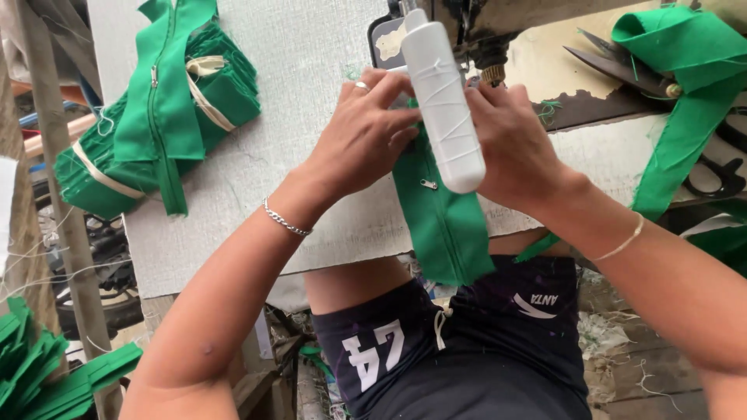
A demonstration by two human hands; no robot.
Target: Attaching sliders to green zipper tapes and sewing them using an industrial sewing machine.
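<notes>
- Grey, worn tabletop (311, 47) fills the upper middle of the frame, with a sewing machine (498, 31) at the top edge.
- Upper left: a tied bundle of green pieces (226, 93) lies on the tabletop.
- Centre: the left hand (362, 136) presses flat on the green zippered piece (447, 225), fingers together, pinching nothing.
- That piece hangs over the tabletop's near edge toward the lap.
- A white bottle (443, 101) hides the needle area.
- Right of centre: the right hand (513, 148) rests on the same cloth; whether its grip is closed on the cloth, I cannot tell.
- Upper right: scissors (615, 66) beside a green strip (685, 101).
</notes>
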